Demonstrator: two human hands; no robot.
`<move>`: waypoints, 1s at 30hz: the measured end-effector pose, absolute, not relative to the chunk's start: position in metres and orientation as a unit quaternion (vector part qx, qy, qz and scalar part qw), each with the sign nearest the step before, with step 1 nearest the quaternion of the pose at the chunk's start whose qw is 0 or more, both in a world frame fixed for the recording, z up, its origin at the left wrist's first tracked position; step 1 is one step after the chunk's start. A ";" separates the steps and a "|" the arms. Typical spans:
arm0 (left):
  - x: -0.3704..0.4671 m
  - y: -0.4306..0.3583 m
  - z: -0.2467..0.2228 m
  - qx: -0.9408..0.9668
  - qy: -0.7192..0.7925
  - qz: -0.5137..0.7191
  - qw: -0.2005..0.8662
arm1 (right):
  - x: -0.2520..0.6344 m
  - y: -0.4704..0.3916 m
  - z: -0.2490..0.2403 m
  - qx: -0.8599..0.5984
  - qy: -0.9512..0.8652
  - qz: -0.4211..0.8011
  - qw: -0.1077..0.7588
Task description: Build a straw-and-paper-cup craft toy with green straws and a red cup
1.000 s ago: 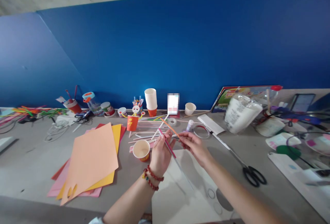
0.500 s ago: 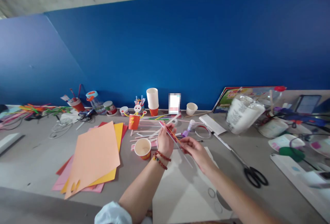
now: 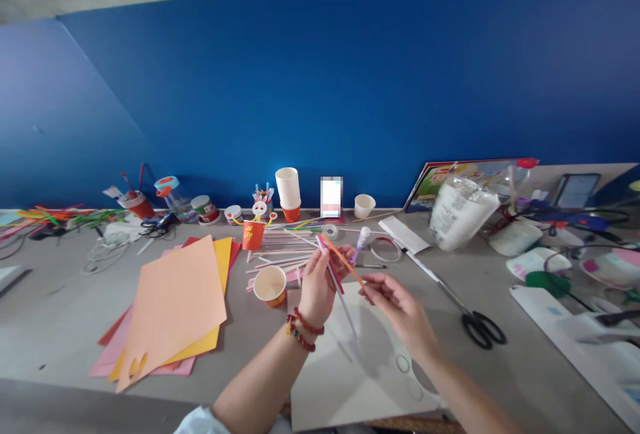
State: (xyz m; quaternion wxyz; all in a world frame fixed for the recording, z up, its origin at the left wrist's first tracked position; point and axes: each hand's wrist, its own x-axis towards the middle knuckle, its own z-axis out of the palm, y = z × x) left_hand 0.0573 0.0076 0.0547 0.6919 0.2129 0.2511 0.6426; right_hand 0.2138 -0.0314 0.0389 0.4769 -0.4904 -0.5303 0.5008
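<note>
Blue panelling backs the bench. Over a white sheet at its near edge, the left hand grips a pink strip and pale stick; the right hand pinches an orange strip near its end.

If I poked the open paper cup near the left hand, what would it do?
The paper cup is probably light, since its rim looks thin. It may tip, because it stands upright with sides that seem to narrow downward. Lying down, it would likely roll, being round.
</note>
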 end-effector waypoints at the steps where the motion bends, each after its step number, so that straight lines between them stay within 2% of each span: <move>1: 0.057 0.002 0.057 0.221 0.250 0.640 0.693 | 0.211 -0.032 0.037 -0.486 -0.543 0.494 0.474; 13: 0.053 -0.009 0.051 0.242 0.276 0.649 0.666 | 0.176 -0.028 0.042 -0.483 -0.646 0.423 0.412; 18: 0.055 -0.009 0.047 0.253 0.292 0.630 0.674 | 0.173 -0.010 0.035 -0.441 -0.582 0.521 0.442; 22: 0.051 -0.009 0.043 0.263 0.290 0.608 0.690 | 0.178 -0.007 0.036 -0.439 -0.492 0.615 0.432; 30: 0.038 -0.010 0.004 0.273 0.365 0.565 0.688 | 0.188 -0.012 0.051 -0.448 -0.454 0.636 0.434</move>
